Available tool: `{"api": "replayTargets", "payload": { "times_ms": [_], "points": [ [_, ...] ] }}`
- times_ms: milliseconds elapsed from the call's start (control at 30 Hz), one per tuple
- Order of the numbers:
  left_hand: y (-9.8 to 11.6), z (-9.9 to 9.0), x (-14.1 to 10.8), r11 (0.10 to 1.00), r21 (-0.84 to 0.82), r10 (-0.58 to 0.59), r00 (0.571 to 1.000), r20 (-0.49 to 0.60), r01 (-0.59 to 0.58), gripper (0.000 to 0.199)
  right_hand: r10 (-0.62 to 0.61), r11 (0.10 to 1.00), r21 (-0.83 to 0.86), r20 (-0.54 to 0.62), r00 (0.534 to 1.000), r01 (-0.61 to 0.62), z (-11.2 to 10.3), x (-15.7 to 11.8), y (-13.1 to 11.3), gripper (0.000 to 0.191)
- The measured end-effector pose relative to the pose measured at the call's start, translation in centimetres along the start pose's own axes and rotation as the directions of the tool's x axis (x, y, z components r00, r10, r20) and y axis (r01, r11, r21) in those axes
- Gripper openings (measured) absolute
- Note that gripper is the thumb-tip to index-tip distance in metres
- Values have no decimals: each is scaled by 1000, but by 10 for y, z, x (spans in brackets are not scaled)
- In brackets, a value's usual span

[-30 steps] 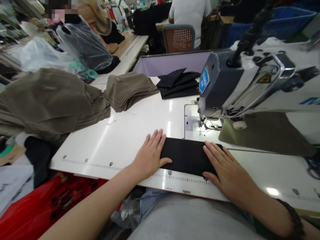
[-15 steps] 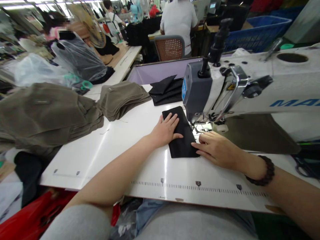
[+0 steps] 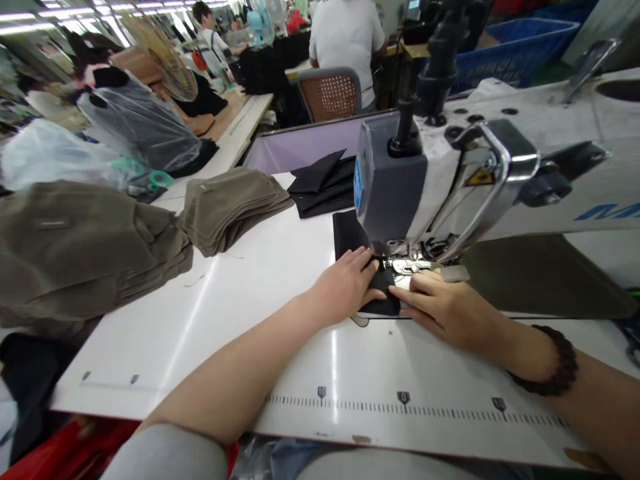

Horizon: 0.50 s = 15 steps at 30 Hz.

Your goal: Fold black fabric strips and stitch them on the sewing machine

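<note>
A flat piece of black fabric (image 3: pixel 347 232) lies on the white sewing table, its right edge at the needle area of a sewing machine (image 3: pixel 395 177). My left hand (image 3: pixel 346 285) rests flat on the fabric, fingers spread and pointing toward the presser foot (image 3: pixel 387 265). On the right, my right hand (image 3: pixel 447 305) touches the fabric's near right edge with its fingertips, beside the metal needle plate (image 3: pixel 413 267). Some of its fingers are bent, others stretched out. Much of the fabric's middle is hidden under my left hand and the machine head.
Stacks of olive-brown fabric pieces (image 3: pixel 230 203) and a larger olive pile (image 3: pixel 85 247) are on the left. Folded black pieces (image 3: pixel 323 183) lie behind the machine head. Olive fabric (image 3: pixel 545 277) sits under the machine arm. A printed ruler (image 3: pixel 360 407) runs along the front edge.
The black fabric has shifted right and turned slightly, now partly behind the machine head. My left hand has moved right with it, closer to the presser foot. The camera view has moved nearer the machine.
</note>
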<state>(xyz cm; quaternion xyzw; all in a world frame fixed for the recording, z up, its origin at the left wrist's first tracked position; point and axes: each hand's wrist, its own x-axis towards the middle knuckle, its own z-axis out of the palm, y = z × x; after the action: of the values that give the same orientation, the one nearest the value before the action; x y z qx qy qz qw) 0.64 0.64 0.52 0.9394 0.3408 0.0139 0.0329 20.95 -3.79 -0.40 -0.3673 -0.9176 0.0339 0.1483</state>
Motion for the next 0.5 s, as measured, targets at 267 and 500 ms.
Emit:
{"api": "replayTargets", "payload": {
  "times_ms": [267, 500],
  "points": [
    [-3, -2, 1, 1000, -26, 7, 1000, -20, -8, 53, 22, 1000, -14, -17, 1000, -22, 3, 2, -1, 28],
    [-5, -4, 4, 997, -74, -13, 1000, 3, 13, 51, 53, 999, 12, -28, 998, -52, 3, 3, -2, 28]
  ]
}}
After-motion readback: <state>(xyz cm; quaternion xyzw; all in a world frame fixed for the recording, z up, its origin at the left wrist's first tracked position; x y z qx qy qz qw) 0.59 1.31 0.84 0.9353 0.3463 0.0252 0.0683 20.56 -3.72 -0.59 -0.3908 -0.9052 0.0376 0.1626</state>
